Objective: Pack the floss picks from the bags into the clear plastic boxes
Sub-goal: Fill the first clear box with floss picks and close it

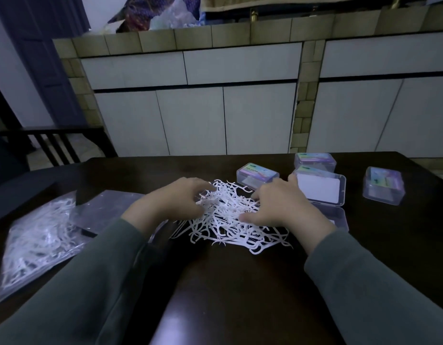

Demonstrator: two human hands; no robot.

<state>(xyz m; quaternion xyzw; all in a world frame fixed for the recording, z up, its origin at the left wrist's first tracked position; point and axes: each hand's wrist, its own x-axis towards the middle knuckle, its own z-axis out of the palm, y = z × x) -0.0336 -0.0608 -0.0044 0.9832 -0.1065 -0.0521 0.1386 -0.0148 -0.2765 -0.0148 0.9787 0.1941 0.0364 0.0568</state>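
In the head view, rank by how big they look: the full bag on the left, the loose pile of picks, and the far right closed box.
1. Full bag, though it lies nearest the camera, which inflates it.
2. Pile of picks, looking close to the bag in spread, so the top two are unsure.
3. Right box, clearly smallest.

The near counter (227, 282) edge is left bare. The left is blocked by a full bag (38, 240). The far right is crowded by clear boxes (383, 185).
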